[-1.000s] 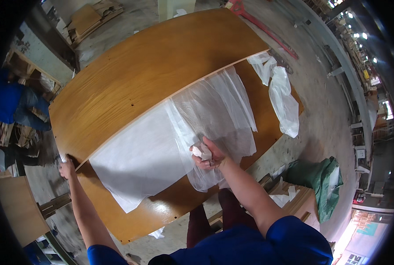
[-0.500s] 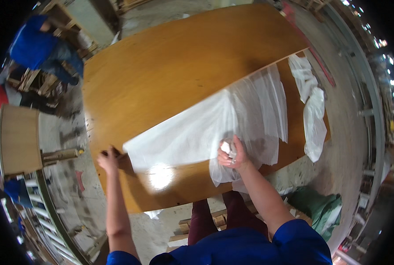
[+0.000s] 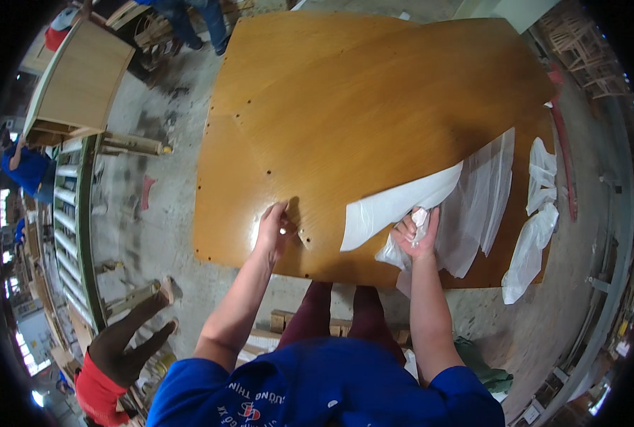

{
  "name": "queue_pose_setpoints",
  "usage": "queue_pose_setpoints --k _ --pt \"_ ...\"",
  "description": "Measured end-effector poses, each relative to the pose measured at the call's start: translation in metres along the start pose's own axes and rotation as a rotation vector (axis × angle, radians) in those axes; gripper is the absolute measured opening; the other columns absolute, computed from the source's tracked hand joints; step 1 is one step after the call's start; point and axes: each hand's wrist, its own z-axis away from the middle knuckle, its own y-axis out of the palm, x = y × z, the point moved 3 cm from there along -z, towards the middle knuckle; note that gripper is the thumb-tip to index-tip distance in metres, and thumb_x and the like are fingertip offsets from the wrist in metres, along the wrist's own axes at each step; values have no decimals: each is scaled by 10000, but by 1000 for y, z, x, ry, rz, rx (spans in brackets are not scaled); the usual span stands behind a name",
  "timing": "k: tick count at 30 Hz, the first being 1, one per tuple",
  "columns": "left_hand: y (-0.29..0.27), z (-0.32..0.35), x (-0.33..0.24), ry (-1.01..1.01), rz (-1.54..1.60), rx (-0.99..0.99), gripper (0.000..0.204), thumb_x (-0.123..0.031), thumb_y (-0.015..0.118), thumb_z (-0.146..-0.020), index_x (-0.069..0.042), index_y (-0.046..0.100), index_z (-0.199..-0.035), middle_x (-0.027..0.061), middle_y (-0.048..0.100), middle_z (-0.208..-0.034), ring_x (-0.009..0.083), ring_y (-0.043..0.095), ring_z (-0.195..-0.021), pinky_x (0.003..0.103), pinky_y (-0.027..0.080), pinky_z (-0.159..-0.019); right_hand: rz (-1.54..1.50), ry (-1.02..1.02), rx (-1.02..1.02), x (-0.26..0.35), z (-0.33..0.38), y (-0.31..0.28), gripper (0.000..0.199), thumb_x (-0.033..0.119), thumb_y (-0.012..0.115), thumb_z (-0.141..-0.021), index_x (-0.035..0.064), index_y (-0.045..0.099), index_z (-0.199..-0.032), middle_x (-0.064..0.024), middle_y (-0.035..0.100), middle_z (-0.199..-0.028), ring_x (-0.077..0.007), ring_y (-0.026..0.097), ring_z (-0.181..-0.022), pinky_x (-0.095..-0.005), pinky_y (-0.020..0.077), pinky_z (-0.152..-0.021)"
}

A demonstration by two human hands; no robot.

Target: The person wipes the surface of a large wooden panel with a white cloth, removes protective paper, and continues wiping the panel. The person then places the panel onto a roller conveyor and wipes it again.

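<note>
White sheet [image 3: 402,203] bunched in right hand [image 3: 416,235] (left hand [image 3: 274,228] beside).

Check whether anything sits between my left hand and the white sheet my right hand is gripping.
Nothing visible does: only bare wooden panel lies between the left hand and the white sheet bunched in the right hand.

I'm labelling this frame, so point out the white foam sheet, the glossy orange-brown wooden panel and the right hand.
white foam sheet [image 3: 395,206], head view, folded-back flap.
glossy orange-brown wooden panel [image 3: 374,99], head view, bare top.
right hand [image 3: 416,235], head view, back of hand.
</note>
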Motion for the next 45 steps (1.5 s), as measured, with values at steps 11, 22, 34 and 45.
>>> queue_pose_setpoints --k 11,22,34,45 --pt "33 -6 10 -169 233 172 558 -430 553 -844 -92 433 -1271 112 472 -1291 277 454 -1182 431 365 -994 21 -119 -80 7 17 1 546 617 420 -853 120 621 -954 -47 520 -669 -168 467 -598 -345 378 -674" --pt "32 -16 30 -18 213 232 457 -344 480 -943 -29 436 -1270 57 470 -1306 183 419 -1216 344 302 -1052 140 -533 -630 111 142 -1 290 287 409 -919 61 558 -1021 -87 591 -871 -220 564 -775 -345 478 -638" --pt "32 -17 31 80 106 173 325 -326 523 -928 -48 525 -1095 35 583 -1053 160 558 -939 298 462 -818 -181 -621 -707 120 162 -2 235 142 398 -933 18 527 -1085 -150 607 -959 -242 605 -796 -357 521 -696" --pt "42 6 41 216 196 90 704 -139 556 -883 -310 123 -1411 130 396 -1297 261 432 -1154 423 389 -929 272 -271 -397 42 33 68 315 241 603 -807 84 561 -1077 -56 595 -882 -156 560 -754 -306 465 -616"
